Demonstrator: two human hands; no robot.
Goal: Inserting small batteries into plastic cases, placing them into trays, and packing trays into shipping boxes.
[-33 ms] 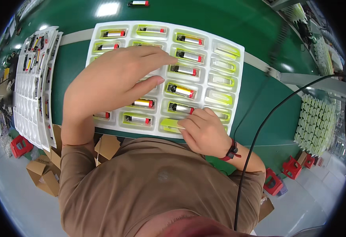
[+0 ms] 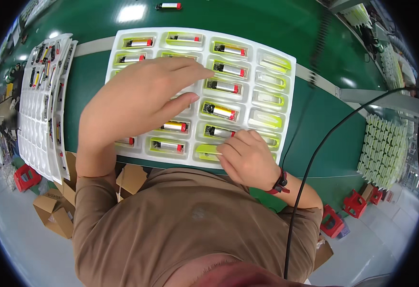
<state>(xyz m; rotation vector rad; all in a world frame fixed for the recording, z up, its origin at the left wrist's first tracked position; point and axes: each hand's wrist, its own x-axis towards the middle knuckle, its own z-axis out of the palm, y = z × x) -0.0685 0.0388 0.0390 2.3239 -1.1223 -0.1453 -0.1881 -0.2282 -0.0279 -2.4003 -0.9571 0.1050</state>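
Note:
A white moulded tray (image 2: 291, 103) lies on the green table, its pockets holding yellow-green plastic shells. Many of the shells contain a small silver cylinder with a red end and dark parts at the other, such as the cylinder (image 2: 219, 111) in the third column. My left hand (image 2: 142, 98) hovers over the tray's left half, fingers stretched and thumb apart, holding nothing and covering several pockets. At the near edge my right hand (image 2: 250, 160) pinches the right end of a yellow-green shell (image 2: 206, 151); its fingertips are partly hidden. The right-hand column has shells (image 2: 269, 99) without cylinders.
At the left stand stacked white trays (image 2: 34, 129) with dark and coloured parts. One loose cylinder (image 2: 169, 6) lies at the table's far side. A black cable (image 2: 314, 155) crosses on the right, before a stack of yellow-green shells (image 2: 381, 148). Cardboard boxes (image 2: 54, 208) and red stools (image 2: 331, 221) stand below.

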